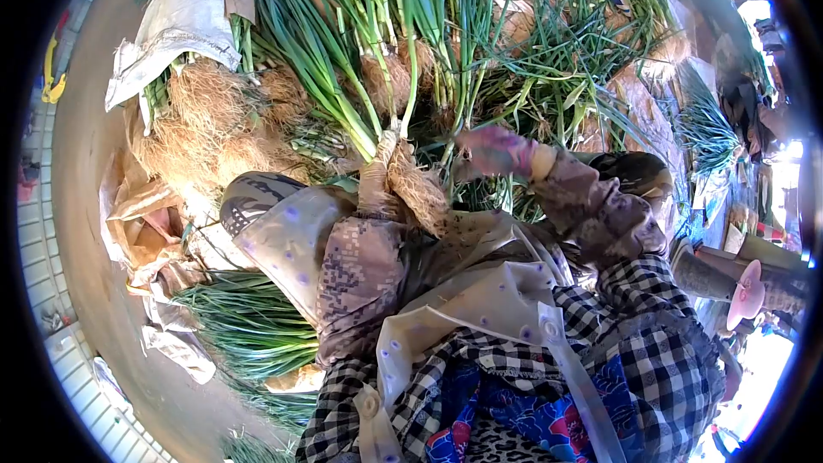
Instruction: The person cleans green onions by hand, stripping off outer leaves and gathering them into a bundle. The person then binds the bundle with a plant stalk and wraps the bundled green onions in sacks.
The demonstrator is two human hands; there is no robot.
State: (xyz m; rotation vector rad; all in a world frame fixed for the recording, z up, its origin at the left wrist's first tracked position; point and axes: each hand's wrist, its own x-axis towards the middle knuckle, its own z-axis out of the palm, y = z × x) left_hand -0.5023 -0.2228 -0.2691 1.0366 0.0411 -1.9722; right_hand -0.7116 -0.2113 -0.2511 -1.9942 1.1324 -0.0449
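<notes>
My left hand [377, 173], in a pale work glove, is closed around the lower stems of a few green onions [364, 124]. Their brown stringy roots [417, 189] hang beside the glove, toward my lap. To the right, my right hand [497, 152] wears a pinkish patterned glove and is blurred; its fingers are near the stems, and whether it grips anything cannot be made out. Long green leaves fan out above both hands. Beyond them, more onions with bushy roots [386, 81] lie in a pile.
A white sack [176, 21] covers onions with thick roots [206, 107] at the upper left. Loose green leaves [557, 69] lie at the upper right. A tied bundle of greens [253, 321] rests at the lower left. A pink round object [746, 295] is at the right.
</notes>
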